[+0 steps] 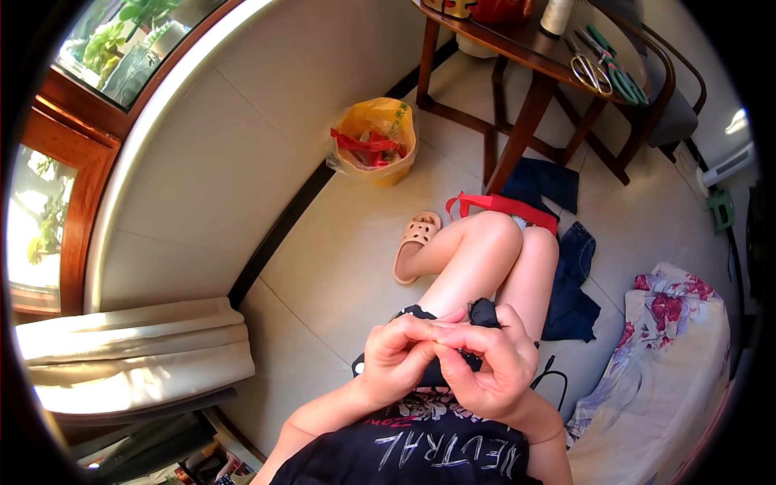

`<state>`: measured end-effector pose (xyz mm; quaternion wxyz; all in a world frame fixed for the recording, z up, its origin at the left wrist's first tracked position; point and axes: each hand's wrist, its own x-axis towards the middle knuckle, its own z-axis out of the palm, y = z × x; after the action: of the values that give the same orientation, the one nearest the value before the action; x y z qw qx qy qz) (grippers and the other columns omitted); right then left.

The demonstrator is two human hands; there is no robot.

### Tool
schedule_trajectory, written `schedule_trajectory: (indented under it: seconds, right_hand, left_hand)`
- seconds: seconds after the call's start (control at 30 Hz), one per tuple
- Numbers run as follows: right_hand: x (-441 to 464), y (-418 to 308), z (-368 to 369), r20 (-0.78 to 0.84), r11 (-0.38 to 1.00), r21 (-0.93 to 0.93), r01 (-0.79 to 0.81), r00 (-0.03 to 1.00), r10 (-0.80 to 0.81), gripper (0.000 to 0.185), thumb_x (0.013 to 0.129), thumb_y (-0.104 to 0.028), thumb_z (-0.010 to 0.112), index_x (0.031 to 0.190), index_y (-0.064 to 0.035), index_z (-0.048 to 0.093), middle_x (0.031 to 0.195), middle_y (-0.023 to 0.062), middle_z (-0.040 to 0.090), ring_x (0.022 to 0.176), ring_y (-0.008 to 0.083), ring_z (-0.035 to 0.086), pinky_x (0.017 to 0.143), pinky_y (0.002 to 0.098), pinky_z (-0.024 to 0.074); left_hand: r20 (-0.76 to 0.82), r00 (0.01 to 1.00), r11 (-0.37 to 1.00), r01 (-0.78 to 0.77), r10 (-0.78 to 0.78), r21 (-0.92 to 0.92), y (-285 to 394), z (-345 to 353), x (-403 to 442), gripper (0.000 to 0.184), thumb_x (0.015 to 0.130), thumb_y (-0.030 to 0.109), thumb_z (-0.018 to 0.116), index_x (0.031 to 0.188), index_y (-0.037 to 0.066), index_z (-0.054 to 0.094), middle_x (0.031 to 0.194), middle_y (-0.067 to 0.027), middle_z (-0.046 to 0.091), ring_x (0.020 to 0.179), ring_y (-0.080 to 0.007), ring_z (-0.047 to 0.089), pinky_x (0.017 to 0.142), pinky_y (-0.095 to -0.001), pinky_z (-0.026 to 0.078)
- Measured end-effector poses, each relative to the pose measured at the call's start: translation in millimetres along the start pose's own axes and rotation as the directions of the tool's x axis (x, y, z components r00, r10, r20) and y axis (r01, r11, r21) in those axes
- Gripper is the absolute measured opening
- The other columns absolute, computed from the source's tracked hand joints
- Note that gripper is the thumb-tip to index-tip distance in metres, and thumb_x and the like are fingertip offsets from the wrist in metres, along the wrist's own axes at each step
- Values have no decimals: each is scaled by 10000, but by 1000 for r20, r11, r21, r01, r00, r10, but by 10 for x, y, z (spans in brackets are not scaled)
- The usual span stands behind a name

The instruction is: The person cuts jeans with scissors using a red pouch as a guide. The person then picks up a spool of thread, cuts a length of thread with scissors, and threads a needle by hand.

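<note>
My left hand [398, 349] and my right hand [491, 362] meet in front of my lap, thumbs and index fingers pinched together at the tips. Whatever sits between those fingertips is too small to make out. A bunched piece of black cloth [484, 313] sticks up from the curled fingers of my right hand. More dark fabric with white dots shows below and behind my hands, over my lap. Beneath my wrists is a black shirt [404, 453] with white lettering.
A wooden table [525, 61] holds gold-handled scissors [592, 74], green-handled tools [624, 83] and a white thread spool [556, 18]. A lined yellow bin [396, 168] stands by the wall. Blue denim [570, 311] and a red strap [529, 214] lie near my legs; floral fabric [679, 347] is at right.
</note>
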<state>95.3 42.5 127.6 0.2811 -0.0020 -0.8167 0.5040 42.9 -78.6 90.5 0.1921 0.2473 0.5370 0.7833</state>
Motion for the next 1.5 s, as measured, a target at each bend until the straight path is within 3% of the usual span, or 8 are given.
schedule_trajectory:
  seconds: [0.47, 0.9, 0.97, 1.07, 1.1, 1.13, 1.23, 1.5]
  right_hand:
    - [8, -17, 15, -1, 1000, 2, -19, 1000, 19, 166, 686, -42, 666, 833, -44, 590, 755, 94, 548, 574, 185, 588, 482, 262, 482]
    - [37, -32, -6, 42, 999, -16, -41, 998, 42, 119, 724, -10, 639, 830, -13, 584, 775, 104, 546, 607, 173, 581, 515, 257, 484]
    - [19, 15, 9, 49, 965, 166, -203, 979, 197, 99, 740, -7, 628, 824, 1, 577, 793, 101, 536, 628, 143, 567, 530, 239, 473]
    - [-38, 162, 10, 152, 775, 469, -424, 903, 402, 67, 766, 8, 604, 812, 26, 559, 833, 59, 517, 679, 77, 512, 588, 179, 414]
    - [-37, 186, 7, 182, 722, 515, -462, 882, 434, 59, 769, 13, 599, 808, 27, 558, 833, 52, 519, 691, 74, 510, 606, 178, 411]
    - [-34, 199, 4, 214, 664, 558, -498, 859, 464, 50, 772, 19, 594, 804, 28, 556, 832, 46, 520, 703, 71, 508, 624, 176, 408]
    - [-58, 191, 14, 285, 562, 593, -577, 803, 524, 34, 781, 18, 584, 798, 26, 555, 820, 38, 523, 714, 65, 504, 641, 174, 404]
    - [-118, 106, -27, 279, 610, 549, -571, 813, 511, 29, 801, -6, 570, 802, 6, 545, 767, 4, 515, 672, 39, 483, 594, 158, 380]
  left_hand:
    - [3, 1000, 1000, -2, 2, -2, -4, -21, -14, 86, 792, -16, 569, 879, -11, 571, 911, -139, 628, 973, -276, 573, 851, -343, 461]
    - [-6, 1000, 990, 24, -24, 136, 48, -27, 0, 116, 766, -19, 598, 882, -16, 597, 895, -135, 637, 930, -244, 597, 816, -306, 477]
    - [-13, 998, 960, 68, -67, 272, 80, -47, 7, 142, 738, -16, 626, 880, -13, 612, 887, -135, 639, 909, -234, 607, 812, -303, 480]
    - [49, 997, 902, -79, 64, 425, 138, -123, 137, 196, 692, -10, 658, 886, -6, 630, 877, -125, 643, 876, -222, 619, 802, -310, 487]
    - [37, 999, 909, -48, 35, 414, 166, -173, 126, 188, 695, -30, 648, 878, -48, 608, 874, -165, 632, 856, -250, 618, 843, -410, 459]
    - [43, 996, 916, -92, 82, 391, 194, -194, 158, 177, 695, -39, 640, 871, -40, 616, 852, -162, 637, 836, -251, 622, 834, -402, 466]
    - [82, 990, 865, -141, 115, 482, 211, -215, 161, 177, 693, -41, 639, 868, -30, 623, 814, -136, 646, 790, -234, 629, 780, -343, 489]
    - [118, 985, 766, -171, 124, 619, 340, -48, 134, 87, 712, -48, 609, 792, -21, 586, 748, -93, 631, 756, -210, 623, 702, -286, 496]
